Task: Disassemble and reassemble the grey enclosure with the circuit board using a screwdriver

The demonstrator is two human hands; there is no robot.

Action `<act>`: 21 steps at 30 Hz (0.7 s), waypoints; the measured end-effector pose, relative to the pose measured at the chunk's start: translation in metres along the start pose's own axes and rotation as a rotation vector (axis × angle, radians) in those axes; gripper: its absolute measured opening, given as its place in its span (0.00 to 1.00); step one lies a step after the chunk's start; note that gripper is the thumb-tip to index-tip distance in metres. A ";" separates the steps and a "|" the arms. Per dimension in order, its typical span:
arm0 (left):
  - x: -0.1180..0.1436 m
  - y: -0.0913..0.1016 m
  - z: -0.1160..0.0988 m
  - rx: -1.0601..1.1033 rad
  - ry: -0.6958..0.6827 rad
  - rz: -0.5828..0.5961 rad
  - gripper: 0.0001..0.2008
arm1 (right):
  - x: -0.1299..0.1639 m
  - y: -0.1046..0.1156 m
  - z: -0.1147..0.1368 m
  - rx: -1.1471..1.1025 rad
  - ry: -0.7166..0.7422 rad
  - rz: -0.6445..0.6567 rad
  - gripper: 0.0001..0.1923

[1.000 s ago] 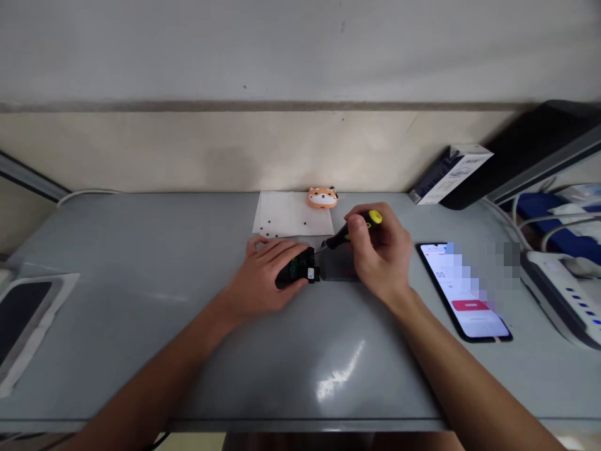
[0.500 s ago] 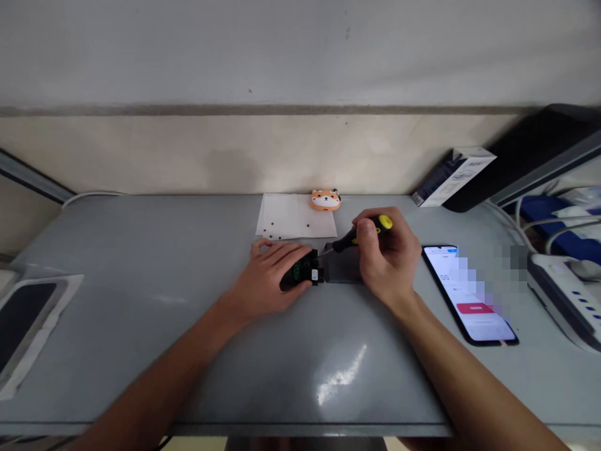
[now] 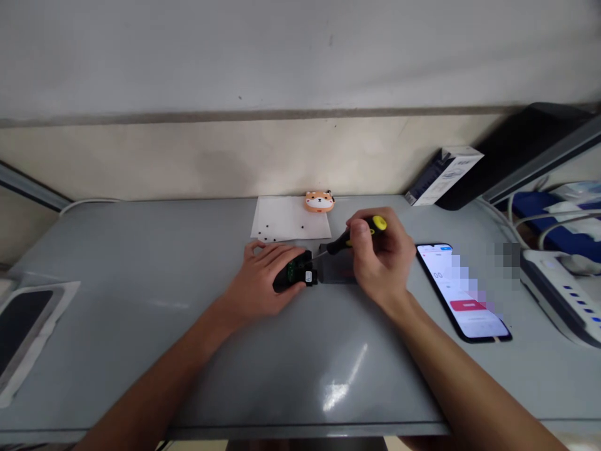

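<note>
My left hand (image 3: 263,279) presses down on a small black device (image 3: 295,275) with a green circuit board showing, holding it on the grey table (image 3: 141,269). My right hand (image 3: 382,260) grips a black screwdriver with a yellow cap (image 3: 357,232), its tip pointing at the device's top. A dark grey flat part (image 3: 335,272) lies right beside the device, under my right hand.
A white paper sheet (image 3: 286,219) with several small black screws lies behind the device, with an orange animal figure (image 3: 319,201) on it. A lit phone (image 3: 460,291) lies at the right, a power strip (image 3: 563,294) further right, a box (image 3: 444,175) at the wall, a dark slab on white wrapping (image 3: 23,326) at the left.
Both hands stay on the device and the screwdriver. The screwdriver's angle shifts slightly; the view moves a little.
</note>
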State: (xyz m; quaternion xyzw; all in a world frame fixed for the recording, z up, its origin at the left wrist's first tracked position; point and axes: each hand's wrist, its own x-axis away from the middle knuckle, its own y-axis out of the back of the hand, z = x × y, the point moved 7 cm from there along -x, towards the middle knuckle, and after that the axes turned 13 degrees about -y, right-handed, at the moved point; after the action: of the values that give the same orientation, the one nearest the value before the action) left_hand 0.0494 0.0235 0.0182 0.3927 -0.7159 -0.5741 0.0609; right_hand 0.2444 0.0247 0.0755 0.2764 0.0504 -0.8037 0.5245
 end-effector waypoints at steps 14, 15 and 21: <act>0.000 0.000 0.000 -0.012 0.011 0.006 0.23 | 0.003 -0.007 0.001 0.030 -0.012 0.077 0.10; 0.000 0.000 0.000 -0.011 0.014 0.007 0.23 | 0.003 -0.007 0.001 0.035 -0.016 0.074 0.11; 0.000 -0.001 -0.001 -0.002 0.017 0.014 0.22 | 0.005 -0.007 -0.001 0.059 0.010 0.062 0.09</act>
State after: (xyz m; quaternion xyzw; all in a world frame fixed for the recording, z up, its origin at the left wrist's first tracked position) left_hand 0.0503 0.0230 0.0178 0.3926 -0.7173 -0.5711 0.0715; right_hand 0.2375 0.0242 0.0713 0.2972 0.0204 -0.7867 0.5406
